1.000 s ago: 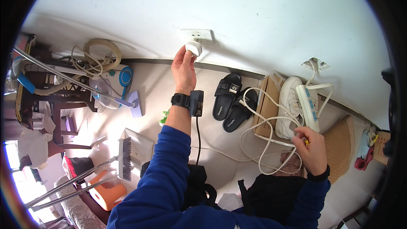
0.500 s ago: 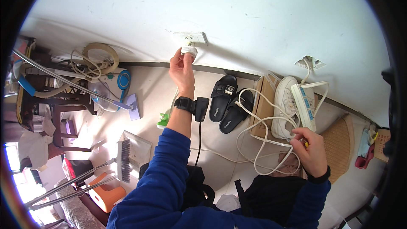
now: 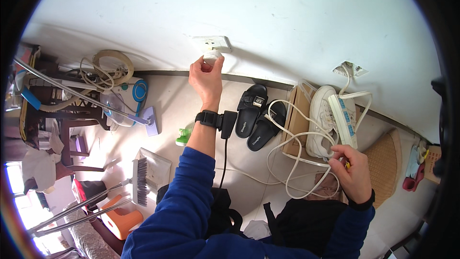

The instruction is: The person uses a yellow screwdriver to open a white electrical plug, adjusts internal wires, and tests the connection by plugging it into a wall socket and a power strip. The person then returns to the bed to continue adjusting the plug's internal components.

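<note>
My left hand [image 3: 206,79] is closed around a white round plug [image 3: 212,57], with thumb and fingers on its sides. The plug is right at the lower part of the white wall socket [image 3: 212,43]; whether its prongs sit in the holes I cannot tell. At the right, my right hand [image 3: 352,170] is closed in a pinch, a small yellow bit showing among its fingers; what it grips is unclear. Loops of white cable [image 3: 300,151] lie beside that hand. A white power strip [image 3: 343,122] leans on a pair of white sneakers [image 3: 320,124] just beyond it.
Black sandals [image 3: 252,110] lie between my arms, beside a cardboard box [image 3: 296,124]. A cable comes from a wall opening [image 3: 351,70] at the right. At left are a vacuum cleaner [image 3: 129,96], a broom [image 3: 139,182], a dustpan [image 3: 160,165] and a green clip-like object [image 3: 183,137].
My left hand has shifted slightly left, its fingers now more spread around the plug. The plug has tilted and moved slightly up and left, nearer the socket. My right hand is almost still.
</note>
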Demonstrator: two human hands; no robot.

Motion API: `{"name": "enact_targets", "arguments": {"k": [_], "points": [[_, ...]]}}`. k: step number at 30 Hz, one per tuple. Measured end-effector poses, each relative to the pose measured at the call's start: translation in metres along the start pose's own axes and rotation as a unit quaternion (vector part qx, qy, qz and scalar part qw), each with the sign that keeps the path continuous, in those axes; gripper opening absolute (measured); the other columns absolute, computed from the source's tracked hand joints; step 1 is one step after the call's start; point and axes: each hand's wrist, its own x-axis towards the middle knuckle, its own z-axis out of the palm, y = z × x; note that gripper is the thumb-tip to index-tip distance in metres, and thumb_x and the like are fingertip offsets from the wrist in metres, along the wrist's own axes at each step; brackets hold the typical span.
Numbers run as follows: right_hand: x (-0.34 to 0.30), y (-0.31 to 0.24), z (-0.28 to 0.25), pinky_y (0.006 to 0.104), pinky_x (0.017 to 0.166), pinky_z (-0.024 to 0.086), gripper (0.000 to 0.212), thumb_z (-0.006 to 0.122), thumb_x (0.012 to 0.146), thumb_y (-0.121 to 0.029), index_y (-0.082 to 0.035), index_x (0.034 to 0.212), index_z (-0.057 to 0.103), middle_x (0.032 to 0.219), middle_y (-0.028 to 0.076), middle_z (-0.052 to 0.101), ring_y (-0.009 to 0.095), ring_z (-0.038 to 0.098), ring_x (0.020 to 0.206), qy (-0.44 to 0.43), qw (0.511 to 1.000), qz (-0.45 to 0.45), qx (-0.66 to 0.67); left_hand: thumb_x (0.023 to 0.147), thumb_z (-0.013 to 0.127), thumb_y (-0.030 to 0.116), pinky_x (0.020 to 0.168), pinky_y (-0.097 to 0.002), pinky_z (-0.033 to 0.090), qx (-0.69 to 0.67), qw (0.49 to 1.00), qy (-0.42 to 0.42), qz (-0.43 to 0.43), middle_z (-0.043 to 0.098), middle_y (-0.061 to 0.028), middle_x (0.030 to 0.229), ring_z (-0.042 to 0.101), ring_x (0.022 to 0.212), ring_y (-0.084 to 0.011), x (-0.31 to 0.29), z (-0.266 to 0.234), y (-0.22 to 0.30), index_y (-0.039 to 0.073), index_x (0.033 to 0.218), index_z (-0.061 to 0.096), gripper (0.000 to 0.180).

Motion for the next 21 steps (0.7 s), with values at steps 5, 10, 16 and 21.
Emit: {"name": "enact_targets", "arguments": {"k": [5,10,16,21], "points": [[-0.002,0.001,-0.003,0.0293,0.058,0.046,0.029,0.071,0.081,-0.01,0.001,0.107,0.066,0.078,0.008,0.066,0.018,0.055,0.059,0.01,1.0,-0.005,-0.011,0.072,0.088,0.033,0.068,-0.034,0.049,0.052,0.997,0.023,0.051,0.06,-0.0033,0.078,0.056,0.07,-0.0169,-0.002,0.001,0.005,-0.002,0.099,0.07,0.048],[-0.003,0.002,-0.004,0.0295,0.059,0.046,0.029,0.072,0.081,-0.01,0.001,0.108,0.066,0.079,0.008,0.066,0.018,0.056,0.06,0.001,1.0,0.002,-0.002,0.071,0.088,0.031,0.067,-0.0362,0.048,0.081,0.99,0.04,0.113,0.058,-0.0043,0.077,0.056,0.069,-0.0199,-0.002,0.002,0.004,-0.001,0.098,0.07,0.045],[-0.005,0.006,-0.004,0.0298,0.059,0.047,0.031,0.072,0.081,-0.01,0.001,0.109,0.066,0.079,0.008,0.066,0.018,0.057,0.06,-0.002,1.0,-0.006,-0.007,0.072,0.087,0.029,0.066,-0.036,0.048,0.08,0.987,0.055,0.129,0.057,-0.0042,0.077,0.056,0.068,-0.0198,-0.003,0.006,-0.002,-0.001,0.098,0.069,0.044],[-0.009,0.005,-0.004,0.0294,0.059,0.046,0.031,0.071,0.081,-0.009,0.001,0.11,0.066,0.079,0.008,0.066,0.018,0.056,0.06,-0.005,1.0,-0.005,-0.008,0.07,0.088,0.027,0.064,-0.036,0.048,0.054,0.988,0.059,0.129,0.057,-0.004,0.076,0.057,0.068,-0.0193,-0.003,0.008,-0.008,-0.002,0.102,0.068,0.048]]}}
